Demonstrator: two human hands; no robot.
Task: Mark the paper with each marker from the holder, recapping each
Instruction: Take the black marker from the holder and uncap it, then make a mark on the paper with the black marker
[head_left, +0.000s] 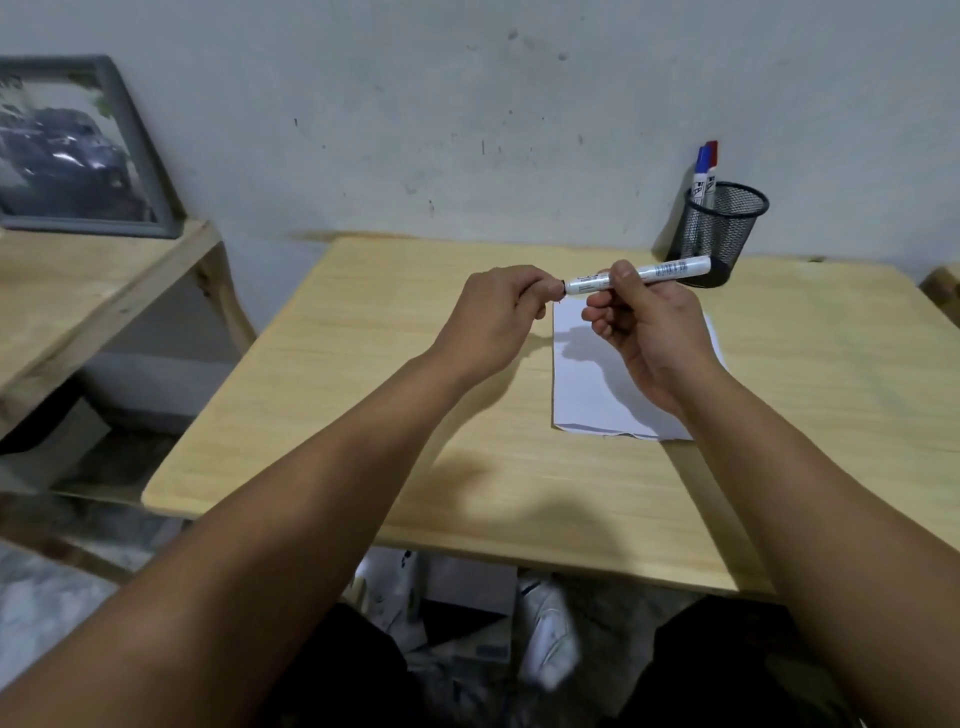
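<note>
My right hand (644, 322) holds a white marker (660, 271) level above the table, gripping its barrel near the left end. My left hand (498, 312) is closed around the marker's black cap (561, 289), which sits at the marker's left tip; most of the cap is hidden in my fingers. A white sheet of paper (587, 384) lies on the table under my right hand. At the back right stands a black mesh holder (727, 223) with a blue-capped marker (701, 171) and a red-capped marker (712, 161) upright in it.
The light wooden table (363, 395) stands against a marked grey wall. A lower wooden shelf (78, 291) at the left carries a framed picture (72, 150). Papers and bags lie on the floor under the table's near edge.
</note>
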